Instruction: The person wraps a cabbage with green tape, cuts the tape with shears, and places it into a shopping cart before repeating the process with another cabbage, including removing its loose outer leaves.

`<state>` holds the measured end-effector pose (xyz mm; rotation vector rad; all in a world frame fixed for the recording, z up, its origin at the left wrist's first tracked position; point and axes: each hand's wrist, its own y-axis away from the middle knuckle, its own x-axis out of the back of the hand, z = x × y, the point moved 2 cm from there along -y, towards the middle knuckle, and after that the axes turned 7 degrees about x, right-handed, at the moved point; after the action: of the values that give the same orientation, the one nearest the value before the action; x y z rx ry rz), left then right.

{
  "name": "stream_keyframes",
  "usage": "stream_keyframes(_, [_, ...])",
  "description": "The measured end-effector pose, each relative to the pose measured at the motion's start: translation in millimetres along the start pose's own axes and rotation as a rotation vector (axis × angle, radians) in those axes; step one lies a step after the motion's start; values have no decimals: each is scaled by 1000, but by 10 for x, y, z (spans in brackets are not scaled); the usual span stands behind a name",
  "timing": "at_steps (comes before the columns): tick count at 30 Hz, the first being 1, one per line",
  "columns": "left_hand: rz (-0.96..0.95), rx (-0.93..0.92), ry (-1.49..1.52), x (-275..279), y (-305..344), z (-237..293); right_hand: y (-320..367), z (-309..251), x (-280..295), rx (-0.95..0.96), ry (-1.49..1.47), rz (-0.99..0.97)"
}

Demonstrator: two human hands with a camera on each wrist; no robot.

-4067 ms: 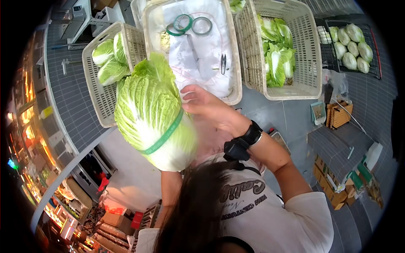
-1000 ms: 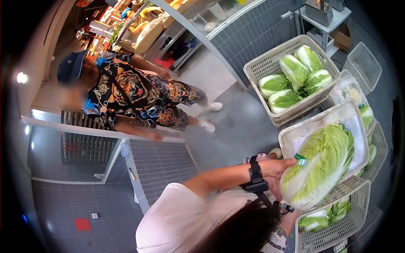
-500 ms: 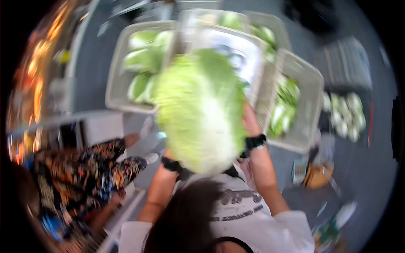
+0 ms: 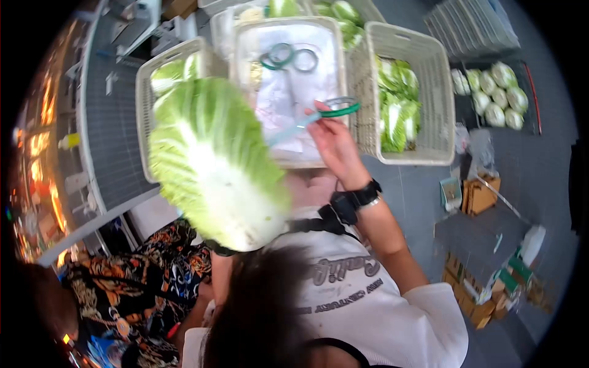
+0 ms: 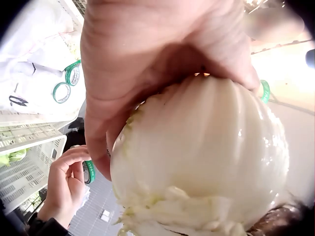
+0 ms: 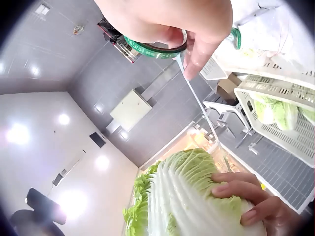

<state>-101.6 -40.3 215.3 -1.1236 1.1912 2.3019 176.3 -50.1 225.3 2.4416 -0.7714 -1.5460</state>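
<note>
A large napa cabbage [image 4: 215, 159] is held up before the chest, its white base towards the body. My left hand [image 5: 157, 49] grips it near the base; the cabbage hides this hand in the head view, while its fingertips [image 6: 226, 189] show on the leaves in the right wrist view. My right hand [image 4: 336, 147] pinches a roll of green tape [image 4: 341, 110] off to the cabbage's right. From the roll a pulled-out tape strip [image 6: 202, 105] stretches taut towards the cabbage, and some green tape [image 5: 266, 91] shows by my left hand.
A white-lined crate [image 4: 288, 161] ahead holds more tape rolls [image 4: 305, 60] and thread snips [image 5: 18, 100]. Crates with cabbages stand left [image 4: 145, 116] and right [image 4: 438, 92]. A black basket [image 4: 532, 86] of cabbages lies farther right. Another person [image 4: 141, 276] is close at lower left.
The head view has swung back from the side. My right hand has moved off the cabbage with the tape roll, drawing out a strip. Some four seconds ago that hand held no roll.
</note>
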Motion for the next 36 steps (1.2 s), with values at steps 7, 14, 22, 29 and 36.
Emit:
stream_keyframes(7, [-12,-44,92,-11,73,26,65,-189,-111,177,396,33])
stream_keyframes(14, [-28,-27,124,-47,20,25,161,-164,-279,314,443,-19])
stream_keyframes(22, [-70,25,135,-107,-93,22,311,-136,-472,332,619,4])
stream_keyframes(29, [-126,44,156,-250,-180,-17,454,-163,-573,819,953,108])
stream_keyframes(36, [-174,53,190,-406,-281,-85,539,-167,-711,927,882,79])
